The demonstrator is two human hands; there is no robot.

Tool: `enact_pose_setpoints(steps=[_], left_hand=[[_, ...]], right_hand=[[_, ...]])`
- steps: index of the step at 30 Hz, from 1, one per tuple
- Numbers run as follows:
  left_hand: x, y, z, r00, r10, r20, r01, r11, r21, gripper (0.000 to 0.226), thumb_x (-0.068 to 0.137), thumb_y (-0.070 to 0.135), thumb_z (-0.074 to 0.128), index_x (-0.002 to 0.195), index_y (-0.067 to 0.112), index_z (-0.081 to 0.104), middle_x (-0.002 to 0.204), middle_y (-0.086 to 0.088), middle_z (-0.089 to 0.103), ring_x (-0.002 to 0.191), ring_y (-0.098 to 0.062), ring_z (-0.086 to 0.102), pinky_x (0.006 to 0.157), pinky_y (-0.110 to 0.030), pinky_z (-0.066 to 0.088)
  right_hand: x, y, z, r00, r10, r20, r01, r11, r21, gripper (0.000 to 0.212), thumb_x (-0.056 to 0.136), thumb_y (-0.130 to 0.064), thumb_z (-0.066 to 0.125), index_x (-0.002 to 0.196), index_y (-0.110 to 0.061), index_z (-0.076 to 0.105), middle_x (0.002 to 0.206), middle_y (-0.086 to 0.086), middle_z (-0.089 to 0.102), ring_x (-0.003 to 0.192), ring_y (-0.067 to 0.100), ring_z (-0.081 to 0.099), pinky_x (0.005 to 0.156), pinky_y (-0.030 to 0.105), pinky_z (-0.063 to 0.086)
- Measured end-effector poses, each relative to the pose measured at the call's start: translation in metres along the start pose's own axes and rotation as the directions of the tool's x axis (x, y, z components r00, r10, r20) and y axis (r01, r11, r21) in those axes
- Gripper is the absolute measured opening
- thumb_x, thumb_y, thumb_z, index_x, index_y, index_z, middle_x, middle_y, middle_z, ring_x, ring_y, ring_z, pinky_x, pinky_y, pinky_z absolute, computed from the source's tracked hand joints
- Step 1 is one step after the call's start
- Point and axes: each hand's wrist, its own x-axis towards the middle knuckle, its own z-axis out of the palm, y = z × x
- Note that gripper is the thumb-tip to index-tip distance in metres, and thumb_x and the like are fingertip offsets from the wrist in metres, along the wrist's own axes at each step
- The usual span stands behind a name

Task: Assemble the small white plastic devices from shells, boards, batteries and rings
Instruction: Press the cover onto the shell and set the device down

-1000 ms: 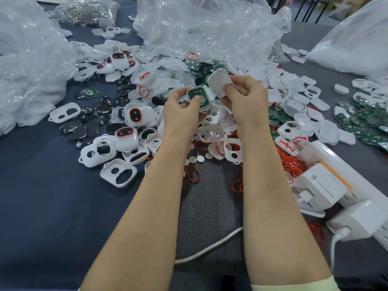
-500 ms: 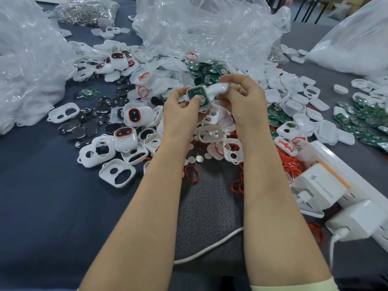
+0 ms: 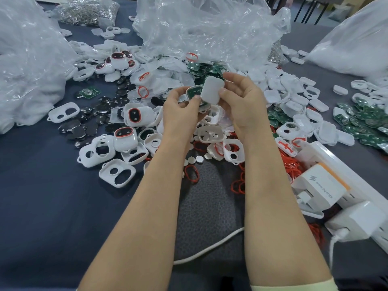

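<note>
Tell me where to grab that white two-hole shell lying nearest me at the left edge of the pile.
Come straight down on the two-hole shell and pinch its rim through the large oval opening, thumb outside on the near side. It lies flat, with bare blue cloth on its near-left, while other shells crowd its far side.

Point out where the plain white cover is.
Head view, centre: the right hand pinches the white cover just right of the board-filled shell in the left hand.

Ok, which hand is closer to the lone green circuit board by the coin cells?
Left. The left hand is to the right of the circuit board; the right hand is farther right.
</note>
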Motion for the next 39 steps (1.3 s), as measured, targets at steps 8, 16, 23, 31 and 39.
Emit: enact_pose_setpoints(steps=[8,16,23,31,39], left_hand=[[0.0,-0.001,-0.001,0.999,0.016,-0.04,-0.015,0.999,0.034,0.017,0.095,0.004,0.055,0.106,0.017,0.053,0.079,0.0,0.067,0.061,-0.003,0.068,0.062,-0.018,0.054],[0.001,-0.001,0.0,0.998,0.018,-0.056,-0.016,0.999,0.037,0.017,0.094,0.004,0.056,0.105,0.017,0.053,0.078,0.001,0.067,0.064,-0.005,0.067,0.066,-0.02,0.056],[0.002,-0.002,0.0,0.998,0.018,-0.061,-0.015,0.999,0.05,0.015,0.094,0.005,0.054,0.105,0.016,0.054,0.082,-0.002,0.068,0.073,-0.015,0.069,0.071,-0.024,0.057],[0.006,-0.002,0.003,0.994,-0.031,-0.109,0.031,1.0,0.0,0.018,0.1,0.005,0.04,0.105,0.016,0.053,0.105,-0.013,0.065,0.079,-0.016,0.065,0.06,-0.021,0.053],[0.008,-0.005,0.003,0.994,-0.008,-0.113,0.013,0.999,0.044,0.021,0.101,0.008,0.037,0.112,0.018,0.051,0.119,-0.017,0.062,0.101,-0.024,0.064,0.08,-0.032,0.057]], right_hand=[[-0.005,-0.001,-0.002,1.0,-0.002,0.006,0.003,0.965,-0.261,0.022,0.086,-0.002,0.062,0.104,-0.013,0.057,0.089,0.002,0.064,0.076,0.012,0.061,0.066,0.02,0.052],[-0.009,-0.008,0.001,0.996,0.066,0.067,-0.067,0.997,0.022,0.031,0.09,0.007,0.054,0.113,-0.013,0.057,0.079,0.003,0.065,0.066,0.01,0.065,0.072,0.024,0.058],[-0.006,-0.004,0.002,0.995,0.052,-0.084,-0.055,0.998,-0.028,0.012,0.09,-0.004,0.061,0.092,-0.015,0.058,0.079,0.004,0.069,0.065,0.011,0.067,0.065,0.022,0.056],[-0.006,-0.006,0.008,0.988,0.125,-0.086,-0.115,0.988,0.107,0.009,0.088,-0.001,0.065,0.089,-0.004,0.058,0.089,0.014,0.065,0.072,0.017,0.068,0.064,0.019,0.056],[-0.012,-0.003,0.027,0.987,0.154,-0.047,-0.153,0.988,0.032,0.01,0.087,0.002,0.065,0.081,-0.001,0.057,0.078,0.013,0.063,0.052,0.008,0.065,0.054,0.014,0.053]])
